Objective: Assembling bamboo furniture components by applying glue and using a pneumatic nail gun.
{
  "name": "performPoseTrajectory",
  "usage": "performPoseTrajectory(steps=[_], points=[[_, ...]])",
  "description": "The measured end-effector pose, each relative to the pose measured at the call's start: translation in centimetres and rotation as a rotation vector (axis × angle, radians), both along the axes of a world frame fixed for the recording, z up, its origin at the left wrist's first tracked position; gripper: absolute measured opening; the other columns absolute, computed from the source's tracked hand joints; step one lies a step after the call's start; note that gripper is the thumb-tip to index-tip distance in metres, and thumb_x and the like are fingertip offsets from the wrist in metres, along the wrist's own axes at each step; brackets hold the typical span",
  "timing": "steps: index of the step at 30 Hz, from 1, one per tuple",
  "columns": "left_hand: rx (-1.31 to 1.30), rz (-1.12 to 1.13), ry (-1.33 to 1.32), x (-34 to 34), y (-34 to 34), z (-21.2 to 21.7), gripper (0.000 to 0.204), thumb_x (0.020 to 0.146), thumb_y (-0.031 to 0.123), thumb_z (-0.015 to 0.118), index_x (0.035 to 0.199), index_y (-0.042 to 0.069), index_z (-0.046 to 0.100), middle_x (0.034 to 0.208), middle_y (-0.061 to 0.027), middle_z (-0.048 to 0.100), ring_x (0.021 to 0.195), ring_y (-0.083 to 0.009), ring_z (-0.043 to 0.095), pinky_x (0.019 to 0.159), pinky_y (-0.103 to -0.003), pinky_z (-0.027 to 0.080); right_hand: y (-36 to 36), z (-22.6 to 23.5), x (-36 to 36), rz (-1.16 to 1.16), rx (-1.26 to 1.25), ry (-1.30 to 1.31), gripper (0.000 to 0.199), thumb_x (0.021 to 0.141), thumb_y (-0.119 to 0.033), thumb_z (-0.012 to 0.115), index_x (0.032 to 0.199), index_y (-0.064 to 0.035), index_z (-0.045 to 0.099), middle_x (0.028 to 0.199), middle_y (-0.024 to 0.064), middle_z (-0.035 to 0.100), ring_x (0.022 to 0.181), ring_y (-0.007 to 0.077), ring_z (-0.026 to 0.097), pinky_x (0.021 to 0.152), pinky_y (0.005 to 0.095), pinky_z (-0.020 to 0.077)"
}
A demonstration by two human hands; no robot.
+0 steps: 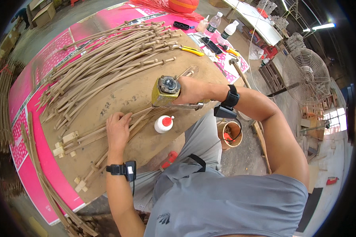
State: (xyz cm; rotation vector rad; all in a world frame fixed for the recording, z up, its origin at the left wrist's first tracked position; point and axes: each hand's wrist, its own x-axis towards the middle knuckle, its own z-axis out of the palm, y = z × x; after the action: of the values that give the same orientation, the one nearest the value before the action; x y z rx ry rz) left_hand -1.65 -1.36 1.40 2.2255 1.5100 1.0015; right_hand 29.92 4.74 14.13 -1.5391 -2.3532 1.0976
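My left hand [116, 128] lies flat, fingers spread, pressing down on a few thin wooden sticks [91, 133] that run across the brown board [138, 93]. My right hand [192, 90] grips a yellow nail gun [166, 91] held just above the same sticks, to the right of my left hand. A small white glue bottle with a red cap [163, 123] stands on the board between my hands and my body. A big heap of long wooden sticks with end pegs [106, 59] covers the far part of the board.
Yellow-handled pliers [192, 50], plastic bottles [213, 23], a black case [181, 25] and a hammer [239, 71] lie at the far right of the pink table [43, 166]. A standing fan [306, 77] is on the right. A small bucket [231, 134] sits by my knee. Bent cane strips [39, 173] lie along the left edge.
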Motion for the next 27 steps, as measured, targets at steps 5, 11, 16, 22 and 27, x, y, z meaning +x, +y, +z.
performPoseTrajectory(steps=[5,11,16,22,27], points=[[0.0,-0.011,-0.004,-0.2,0.0,-0.2,0.018,0.089,0.011,0.073,0.105,0.008,0.08,0.096,-0.0092,0.064,0.097,-0.0299,0.06,0.088,-0.042,0.046,0.1,0.3,-1.3,0.016,-0.016,-0.121,0.043,0.078,-0.035,0.079,0.097,0.0033,0.075,0.086,0.0256,0.074,0.079,0.0392,0.072,0.077,0.0448,0.0586],[0.003,-0.009,0.008,-0.2,0.1,-0.5,0.018,0.09,0.012,0.073,0.106,0.009,0.08,0.097,-0.0088,0.064,0.098,-0.0296,0.06,0.088,-0.042,0.045,0.5,-0.8,-0.9,0.021,0.028,-0.139,0.042,0.077,-0.034,0.079,0.093,0.0041,0.075,0.083,0.0265,0.073,0.078,0.0401,0.073,0.074,0.0455,0.0588],[0.001,-0.012,0.01,0.0,0.2,-0.3,0.019,0.09,0.013,0.073,0.107,0.01,0.08,0.097,-0.0087,0.065,0.098,-0.0292,0.061,0.087,-0.042,0.045,0.7,-1.5,-0.4,0.03,0.031,-0.144,0.043,0.076,-0.035,0.079,0.092,0.0055,0.074,0.083,0.0275,0.072,0.078,0.0403,0.073,0.074,0.0457,0.0589],[0.011,-0.002,0.027,-0.2,0.2,-0.5,0.018,0.09,0.014,0.073,0.106,0.009,0.08,0.096,-0.0086,0.065,0.097,-0.0292,0.061,0.086,-0.042,0.046,0.7,-1.1,-1.1,0.046,0.017,-0.202,0.043,0.076,-0.034,0.078,0.09,0.0068,0.074,0.083,0.0282,0.072,0.078,0.0404,0.073,0.074,0.0459,0.0588],[0.012,-0.01,0.023,0.1,0.2,-0.4,0.018,0.09,0.014,0.073,0.105,0.009,0.08,0.096,-0.0087,0.065,0.097,-0.0293,0.061,0.087,-0.042,0.046,0.3,-1.1,-0.8,0.051,0.013,-0.148,0.044,0.078,-0.034,0.077,0.091,0.0077,0.073,0.083,0.0285,0.072,0.078,0.04,0.073,0.073,0.0455,0.0587]])
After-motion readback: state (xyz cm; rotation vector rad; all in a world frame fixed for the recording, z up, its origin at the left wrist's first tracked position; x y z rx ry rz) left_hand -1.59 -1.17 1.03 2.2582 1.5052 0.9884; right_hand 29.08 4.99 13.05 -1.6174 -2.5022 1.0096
